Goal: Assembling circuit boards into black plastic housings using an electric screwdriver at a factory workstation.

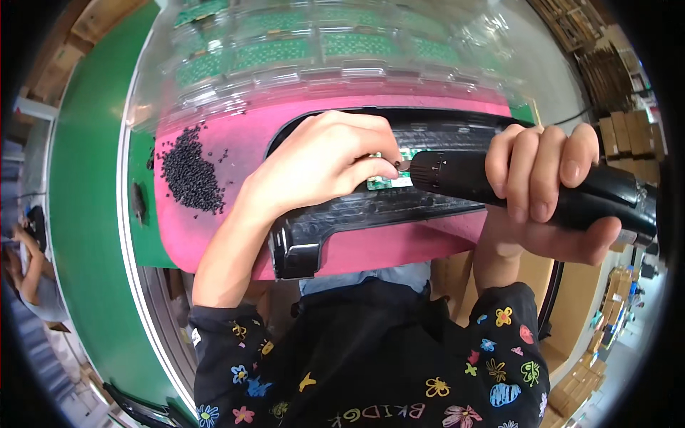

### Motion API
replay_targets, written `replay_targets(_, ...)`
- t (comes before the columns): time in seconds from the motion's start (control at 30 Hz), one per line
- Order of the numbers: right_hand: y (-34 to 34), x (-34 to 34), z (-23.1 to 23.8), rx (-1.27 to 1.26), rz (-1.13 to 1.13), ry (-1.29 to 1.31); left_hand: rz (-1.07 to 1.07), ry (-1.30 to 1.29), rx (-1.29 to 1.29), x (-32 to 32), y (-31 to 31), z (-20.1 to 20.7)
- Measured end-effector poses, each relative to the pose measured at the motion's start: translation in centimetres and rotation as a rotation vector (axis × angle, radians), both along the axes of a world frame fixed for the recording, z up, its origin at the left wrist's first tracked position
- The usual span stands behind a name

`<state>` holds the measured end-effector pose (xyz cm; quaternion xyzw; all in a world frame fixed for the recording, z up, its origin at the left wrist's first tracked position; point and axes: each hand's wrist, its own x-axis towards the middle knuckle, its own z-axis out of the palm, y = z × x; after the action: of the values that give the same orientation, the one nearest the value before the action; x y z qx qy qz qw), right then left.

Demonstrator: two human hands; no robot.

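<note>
My right hand [544, 175] wraps round a black electric screwdriver [460, 175], which lies nearly level with its tip toward the left. At that tip, my left hand [335, 157] pinches a tiny dark piece, seemingly a screw [397, 165], between thumb and forefinger. Under the fingertips is a small green circuit board [382, 182], partly covered by the hand and tool. The board sits inside a long black plastic housing [399, 210], its hollow side up. My left wrist crosses the housing's left end.
A pile of small black screws [189, 171] lies on the pink mat [239, 146] at the left. Behind the housing are clear plastic trays [285, 82] holding several green boards. A green table [93, 214] extends left, where another person's arm [30, 260] shows. Cardboard boxes [631, 135] stand at right.
</note>
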<state>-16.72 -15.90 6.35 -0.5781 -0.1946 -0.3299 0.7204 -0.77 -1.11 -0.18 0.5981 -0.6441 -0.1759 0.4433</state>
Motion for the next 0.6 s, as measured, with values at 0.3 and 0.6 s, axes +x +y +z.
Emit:
replay_targets(0.3,-1.9,-1.7,-2.2,-0.020,-0.217,0.276,0.230,-0.065,-0.267,2.0,0.7,-0.7)
replay_targets(0.6,-2.5,-1.6,-3.1,-0.012,-0.215,0.306,0.411,0.041,-0.380,2.8,0.8,0.0)
